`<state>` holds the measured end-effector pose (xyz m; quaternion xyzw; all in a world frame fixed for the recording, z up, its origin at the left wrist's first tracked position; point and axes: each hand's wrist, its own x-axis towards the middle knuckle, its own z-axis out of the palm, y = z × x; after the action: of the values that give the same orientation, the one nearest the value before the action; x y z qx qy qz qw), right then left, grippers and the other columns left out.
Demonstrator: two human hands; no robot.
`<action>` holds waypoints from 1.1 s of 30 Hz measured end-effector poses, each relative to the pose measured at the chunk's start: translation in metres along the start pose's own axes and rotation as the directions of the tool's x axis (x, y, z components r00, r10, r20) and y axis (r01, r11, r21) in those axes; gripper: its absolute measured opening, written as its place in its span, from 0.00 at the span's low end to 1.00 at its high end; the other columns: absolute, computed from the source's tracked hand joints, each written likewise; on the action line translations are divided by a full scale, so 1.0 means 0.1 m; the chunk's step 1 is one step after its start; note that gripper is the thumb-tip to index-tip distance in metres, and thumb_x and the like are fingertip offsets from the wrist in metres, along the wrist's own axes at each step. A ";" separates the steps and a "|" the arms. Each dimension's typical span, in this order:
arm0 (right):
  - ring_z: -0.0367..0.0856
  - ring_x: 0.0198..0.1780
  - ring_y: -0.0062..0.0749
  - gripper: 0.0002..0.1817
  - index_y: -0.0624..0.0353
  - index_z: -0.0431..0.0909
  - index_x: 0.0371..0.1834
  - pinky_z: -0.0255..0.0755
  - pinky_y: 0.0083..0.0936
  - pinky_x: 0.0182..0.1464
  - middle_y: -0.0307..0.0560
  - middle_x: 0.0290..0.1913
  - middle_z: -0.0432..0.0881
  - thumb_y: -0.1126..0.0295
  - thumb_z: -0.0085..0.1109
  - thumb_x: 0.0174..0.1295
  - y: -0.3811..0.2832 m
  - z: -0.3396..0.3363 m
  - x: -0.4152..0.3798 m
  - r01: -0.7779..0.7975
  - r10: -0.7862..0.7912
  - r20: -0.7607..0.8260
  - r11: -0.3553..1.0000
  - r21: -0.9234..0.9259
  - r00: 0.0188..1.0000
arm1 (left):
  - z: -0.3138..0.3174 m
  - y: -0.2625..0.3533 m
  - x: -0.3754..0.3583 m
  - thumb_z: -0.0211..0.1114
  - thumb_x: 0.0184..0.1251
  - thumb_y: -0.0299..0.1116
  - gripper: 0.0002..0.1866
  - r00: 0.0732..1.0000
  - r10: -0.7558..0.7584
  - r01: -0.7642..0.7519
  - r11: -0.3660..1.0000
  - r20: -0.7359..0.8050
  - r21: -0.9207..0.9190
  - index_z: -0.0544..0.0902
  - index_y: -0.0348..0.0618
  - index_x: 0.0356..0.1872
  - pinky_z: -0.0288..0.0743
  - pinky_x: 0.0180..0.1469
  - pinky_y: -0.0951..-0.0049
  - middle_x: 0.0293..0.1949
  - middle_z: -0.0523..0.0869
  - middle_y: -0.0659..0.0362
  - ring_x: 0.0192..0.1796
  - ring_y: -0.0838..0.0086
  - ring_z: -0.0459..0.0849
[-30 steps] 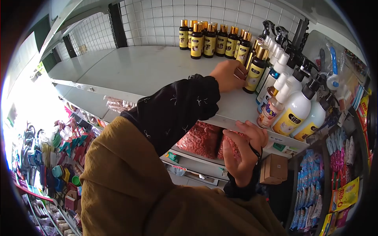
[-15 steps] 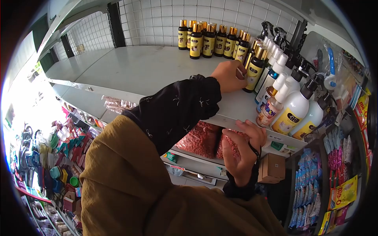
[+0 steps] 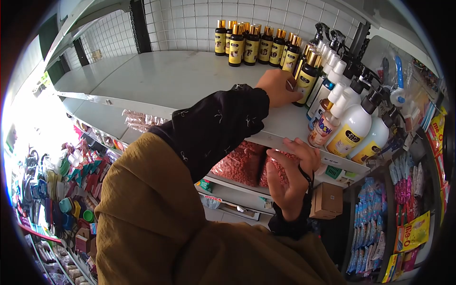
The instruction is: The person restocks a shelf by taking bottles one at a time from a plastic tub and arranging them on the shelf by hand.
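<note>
My left hand (image 3: 279,88) reaches across the shelf, its fingers closed at the lower left side of a dark bottle (image 3: 308,80) with a gold cap and yellow label. The bottle stands upright; some fingertips are hidden. Similar gold-capped bottles (image 3: 251,47) stand in a group at the back. To the right are white-capped spray bottles (image 3: 325,124) and white pump bottles (image 3: 350,132). My right hand (image 3: 295,178) is held below the shelf's front edge, fingers curved and apart, holding nothing. Behind it are clear bags of reddish pellets (image 3: 238,164) on the shelf below.
The grey shelf (image 3: 156,78) has a raised front lip and a wire grid (image 3: 183,23) behind it. A cardboard box (image 3: 327,200) is below right. Hanging packets (image 3: 368,223) line the right side; assorted goods (image 3: 71,199) fill the left.
The view has shifted slightly, so the shelf and bottles appear a little higher. My left hand stays at the same bottle, and my right hand keeps nearly the same pose.
</note>
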<state>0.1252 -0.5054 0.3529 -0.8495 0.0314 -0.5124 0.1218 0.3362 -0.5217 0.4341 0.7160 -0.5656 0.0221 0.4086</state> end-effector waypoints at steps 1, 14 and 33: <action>0.71 0.61 0.38 0.11 0.48 0.86 0.40 0.46 0.40 0.70 0.40 0.54 0.77 0.66 0.64 0.53 0.01 0.00 0.00 0.006 -0.006 0.004 1.000 -0.007 1.000 | 0.00 0.00 0.01 0.73 0.51 0.48 0.27 1.000 -0.001 0.001 1.000 -0.004 0.000 0.82 0.31 0.40 0.79 0.40 0.72 0.31 0.87 0.51 0.34 0.69 0.86; 0.70 0.62 0.37 0.11 0.46 0.85 0.42 0.47 0.41 0.69 0.39 0.55 0.76 0.64 0.63 0.56 -0.02 0.01 -0.01 0.011 -0.011 -0.001 1.000 -0.029 1.000 | -0.02 -0.03 0.01 0.74 0.50 0.53 0.31 1.000 0.000 0.000 1.000 0.004 0.024 0.82 0.32 0.42 0.79 0.40 0.72 0.31 0.86 0.52 0.34 0.69 0.86; 0.71 0.60 0.45 0.09 0.64 0.80 0.45 0.63 0.41 0.64 0.56 0.56 0.75 0.72 0.55 0.66 -0.26 0.56 0.00 0.232 -0.181 -0.269 0.957 0.172 0.946 | -1.25 0.34 -3.99 0.64 0.67 0.32 0.11 0.734 -0.350 0.181 0.927 -0.582 -0.329 0.81 0.36 0.45 0.76 0.45 0.81 0.37 0.85 0.62 0.42 0.81 0.83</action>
<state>0.1724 -0.4705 0.3340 -0.7599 -0.0952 -0.6258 0.1475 0.2190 -0.1300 0.3392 0.6829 -0.2848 0.1300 0.6600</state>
